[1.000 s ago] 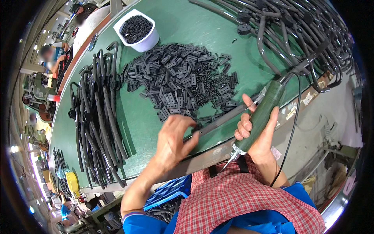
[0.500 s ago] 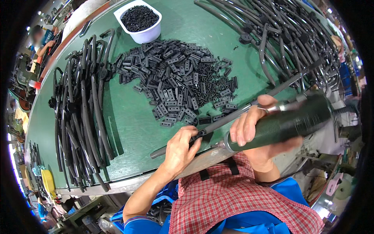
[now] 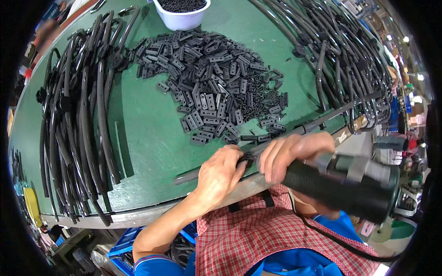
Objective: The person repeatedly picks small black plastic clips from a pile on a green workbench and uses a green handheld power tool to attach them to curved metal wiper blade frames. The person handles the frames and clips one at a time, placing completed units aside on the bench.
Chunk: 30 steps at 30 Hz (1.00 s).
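A long dark metal tube (image 3: 189, 176) lies slantwise at the near edge of the green table. My left hand (image 3: 220, 172) is closed around it, thumb and fingertips beside a small black piece (image 3: 249, 156) on the tube. My right hand (image 3: 294, 154) is closed at the front end of a black electric screwdriver (image 3: 340, 186), its fingertips down at the tube by that piece. The screwdriver's tip is hidden under these fingers, and its body slants out to the right, partly blurred. On the table beyond lies a heap of small black slotted blocks (image 3: 207, 87), with loose dark screws (image 3: 258, 103) at its right.
Bent dark tubes (image 3: 83, 119) are stacked at the left, and more tubes (image 3: 340, 50) at the far right. A white tub (image 3: 184, 19) of small black parts stands at the back. A black cord (image 3: 340, 241) crosses my checked apron. Below the table edge sits a blue crate (image 3: 122, 250).
The screwdriver's body has swung downward in the picture. My right fingers have moved left along the tube, close to my left hand. The view has also shifted.
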Available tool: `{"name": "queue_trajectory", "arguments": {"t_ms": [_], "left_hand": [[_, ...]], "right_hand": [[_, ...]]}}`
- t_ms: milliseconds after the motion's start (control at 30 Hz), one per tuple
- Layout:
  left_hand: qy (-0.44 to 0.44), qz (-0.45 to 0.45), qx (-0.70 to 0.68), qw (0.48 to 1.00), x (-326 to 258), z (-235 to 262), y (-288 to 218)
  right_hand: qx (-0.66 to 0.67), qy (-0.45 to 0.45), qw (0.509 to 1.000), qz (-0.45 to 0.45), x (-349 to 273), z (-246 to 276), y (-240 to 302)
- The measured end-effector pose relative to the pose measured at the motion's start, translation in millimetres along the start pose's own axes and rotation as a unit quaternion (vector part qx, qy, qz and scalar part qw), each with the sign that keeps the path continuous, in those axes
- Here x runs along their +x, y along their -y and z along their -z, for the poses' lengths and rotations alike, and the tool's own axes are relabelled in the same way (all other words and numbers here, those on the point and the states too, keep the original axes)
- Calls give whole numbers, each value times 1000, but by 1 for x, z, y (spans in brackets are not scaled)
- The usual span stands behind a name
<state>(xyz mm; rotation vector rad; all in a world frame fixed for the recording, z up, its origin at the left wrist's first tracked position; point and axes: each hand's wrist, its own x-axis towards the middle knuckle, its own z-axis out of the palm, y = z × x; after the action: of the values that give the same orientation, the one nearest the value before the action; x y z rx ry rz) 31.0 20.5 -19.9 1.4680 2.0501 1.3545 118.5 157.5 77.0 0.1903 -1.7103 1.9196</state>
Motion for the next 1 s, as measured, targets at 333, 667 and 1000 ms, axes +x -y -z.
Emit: {"name": "queue_trajectory", "arguments": {"t_ms": [333,667,1000], "left_hand": [[18,-18,16,1000,0,-2,2],[11,5,34,999,72,40,-22],[127,-123,295,939,147,-36,16]], "right_hand": [[209,-3,976,-57,13,31,-20],[281,-302,911,-21,-63,82,5],[334,-337,880,-36,-96,92,12]]}}
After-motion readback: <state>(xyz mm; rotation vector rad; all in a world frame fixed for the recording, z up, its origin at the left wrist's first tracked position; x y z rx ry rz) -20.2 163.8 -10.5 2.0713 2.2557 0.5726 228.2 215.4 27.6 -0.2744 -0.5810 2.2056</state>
